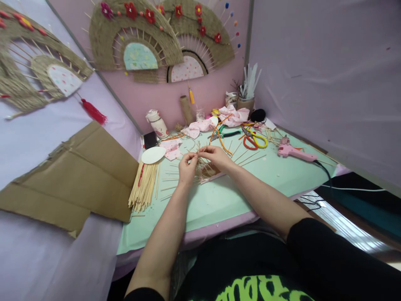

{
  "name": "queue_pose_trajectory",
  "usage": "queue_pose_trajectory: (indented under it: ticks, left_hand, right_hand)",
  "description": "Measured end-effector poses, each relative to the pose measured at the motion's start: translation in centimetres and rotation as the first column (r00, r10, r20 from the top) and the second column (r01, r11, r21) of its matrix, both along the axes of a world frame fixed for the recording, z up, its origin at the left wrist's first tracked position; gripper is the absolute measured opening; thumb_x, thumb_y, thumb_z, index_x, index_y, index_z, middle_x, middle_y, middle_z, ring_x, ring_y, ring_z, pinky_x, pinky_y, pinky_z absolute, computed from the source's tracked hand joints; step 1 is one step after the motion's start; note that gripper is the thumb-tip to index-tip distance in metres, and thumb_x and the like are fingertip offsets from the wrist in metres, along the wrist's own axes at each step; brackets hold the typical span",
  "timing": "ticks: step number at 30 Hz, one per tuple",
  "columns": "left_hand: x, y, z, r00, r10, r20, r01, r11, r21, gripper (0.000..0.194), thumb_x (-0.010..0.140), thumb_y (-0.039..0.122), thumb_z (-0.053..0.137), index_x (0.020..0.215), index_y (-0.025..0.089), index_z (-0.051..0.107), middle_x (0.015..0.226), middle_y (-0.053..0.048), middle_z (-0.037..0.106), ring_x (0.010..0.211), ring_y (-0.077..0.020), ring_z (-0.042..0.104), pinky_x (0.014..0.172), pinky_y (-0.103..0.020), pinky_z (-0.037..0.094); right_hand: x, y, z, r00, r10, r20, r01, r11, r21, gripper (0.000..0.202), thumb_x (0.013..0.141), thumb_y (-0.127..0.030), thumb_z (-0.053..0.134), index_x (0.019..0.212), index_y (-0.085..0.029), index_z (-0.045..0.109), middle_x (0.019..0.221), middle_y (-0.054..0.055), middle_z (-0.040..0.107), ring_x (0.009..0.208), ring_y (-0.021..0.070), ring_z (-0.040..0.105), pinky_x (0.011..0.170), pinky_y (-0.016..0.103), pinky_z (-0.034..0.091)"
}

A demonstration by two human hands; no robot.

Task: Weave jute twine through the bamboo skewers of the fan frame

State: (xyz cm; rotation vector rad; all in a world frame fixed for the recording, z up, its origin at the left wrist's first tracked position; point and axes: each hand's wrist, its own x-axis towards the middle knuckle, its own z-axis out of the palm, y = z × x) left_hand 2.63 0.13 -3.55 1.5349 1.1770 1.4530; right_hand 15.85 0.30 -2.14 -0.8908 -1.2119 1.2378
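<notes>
A half-round fan frame (209, 170) of thin sticks spreading from a brown half-circle base lies on the table, largely covered by my hands. My left hand (187, 168) is closed in a pinch over its upper left part. Close against it, my right hand (216, 156) pinches too, and the fingertips of both meet. Thin tan twine seems to run between the fingers, though it is small and partly hidden. Bare sticks (252, 160) stick out to both sides of my hands.
On the left are a stick bundle (142, 188), a white oval (153, 155) and a cardboard sheet (72, 179). Behind lie pliers (230, 134), scissors (258, 141), pink cloth (233, 116) and a bottle (157, 123). A corded pink glue gun (296, 152) rests right. Finished fans (134, 37) hang behind.
</notes>
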Motion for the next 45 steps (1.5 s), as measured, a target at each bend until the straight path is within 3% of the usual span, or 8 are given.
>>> queue_pose_trajectory:
  ticks: [13, 18, 25, 30, 36, 41, 45]
  left_hand:
    - [0.1, -0.6, 0.4, 0.985, 0.079, -0.153, -0.06, 0.991, 0.122, 0.012, 0.077, 0.027, 0.055, 0.073, 0.017, 0.06, 0.076, -0.003, 0.057, 0.075, -0.0129, 0.053, 0.061, -0.023, 0.041]
    - [0.1, -0.6, 0.2, 0.98, 0.082, -0.179, -0.058, 0.989, 0.14, 0.011, 0.078, 0.024, 0.053, 0.074, 0.016, 0.059, 0.076, -0.003, 0.057, 0.074, -0.0126, 0.053, 0.064, -0.023, 0.042]
    - [0.2, -0.9, 0.4, 0.961, 0.095, -0.26, -0.04, 0.977, 0.211, 0.009, 0.078, 0.022, 0.053, 0.073, 0.017, 0.059, 0.078, -0.003, 0.057, 0.076, -0.0128, 0.053, 0.064, -0.023, 0.043]
    - [0.0, -1.0, 0.7, 0.955, 0.094, -0.28, -0.029, 0.974, 0.227, 0.006, 0.077, 0.021, 0.055, 0.074, 0.017, 0.059, 0.081, -0.004, 0.057, 0.079, -0.0135, 0.053, 0.064, -0.023, 0.044]
    - [-0.1, -0.2, 0.1, 0.98, 0.07, -0.188, -0.034, 0.982, 0.186, 0.006, 0.075, 0.022, 0.057, 0.073, 0.017, 0.058, 0.085, -0.005, 0.058, 0.084, -0.0142, 0.054, 0.07, -0.024, 0.044]
    - [-0.2, 0.2, -0.2, 0.997, 0.073, -0.001, -0.073, 0.997, 0.036, 0.009, 0.072, 0.024, 0.061, 0.075, 0.016, 0.059, 0.078, -0.003, 0.058, 0.075, -0.0126, 0.054, 0.07, -0.024, 0.043]
    - [-0.2, 0.2, -0.1, 0.998, 0.068, 0.018, -0.068, 0.998, -0.001, 0.009, 0.071, 0.024, 0.061, 0.075, 0.016, 0.059, 0.074, -0.002, 0.058, 0.072, -0.0119, 0.054, 0.068, -0.024, 0.043]
  right_hand:
    - [-0.1, 0.5, -0.4, 0.995, -0.07, 0.072, 0.074, 0.996, -0.045, 0.017, 0.062, -0.032, 0.063, 0.069, -0.016, 0.06, 0.064, -0.003, 0.058, 0.062, 0.0098, 0.05, 0.066, 0.024, 0.04]
    - [-0.2, 0.7, -0.8, 0.993, -0.047, 0.112, 0.045, 0.999, 0.017, 0.015, 0.062, -0.028, 0.062, 0.068, -0.015, 0.059, 0.067, -0.001, 0.06, 0.064, 0.0104, 0.053, 0.066, 0.023, 0.041]
    - [-0.2, 0.7, -0.8, 0.966, -0.119, 0.23, 0.103, 0.991, 0.081, 0.011, 0.064, -0.024, 0.058, 0.069, -0.014, 0.06, 0.066, -0.001, 0.059, 0.063, 0.0103, 0.052, 0.063, 0.023, 0.041]
    - [-0.2, 0.9, -1.1, 0.968, -0.107, 0.225, 0.089, 0.992, 0.088, 0.013, 0.066, -0.026, 0.057, 0.07, -0.014, 0.059, 0.068, 0.0, 0.06, 0.064, 0.0103, 0.052, 0.065, 0.023, 0.041]
    - [-0.3, 1.0, -1.2, 0.971, -0.093, 0.222, 0.074, 0.993, 0.094, 0.011, 0.066, -0.025, 0.056, 0.067, -0.014, 0.058, 0.067, -0.001, 0.059, 0.064, 0.0103, 0.053, 0.064, 0.023, 0.041]
    - [-0.2, 0.9, -1.0, 0.971, -0.074, 0.228, 0.065, 0.997, 0.044, 0.013, 0.066, -0.025, 0.055, 0.069, -0.014, 0.06, 0.063, -0.001, 0.059, 0.06, 0.01, 0.051, 0.06, 0.022, 0.039]
    - [-0.1, 0.8, -0.9, 0.974, -0.076, 0.211, 0.071, 0.997, 0.033, 0.013, 0.066, -0.026, 0.057, 0.069, -0.014, 0.061, 0.066, -0.001, 0.06, 0.061, 0.0102, 0.052, 0.062, 0.022, 0.04]
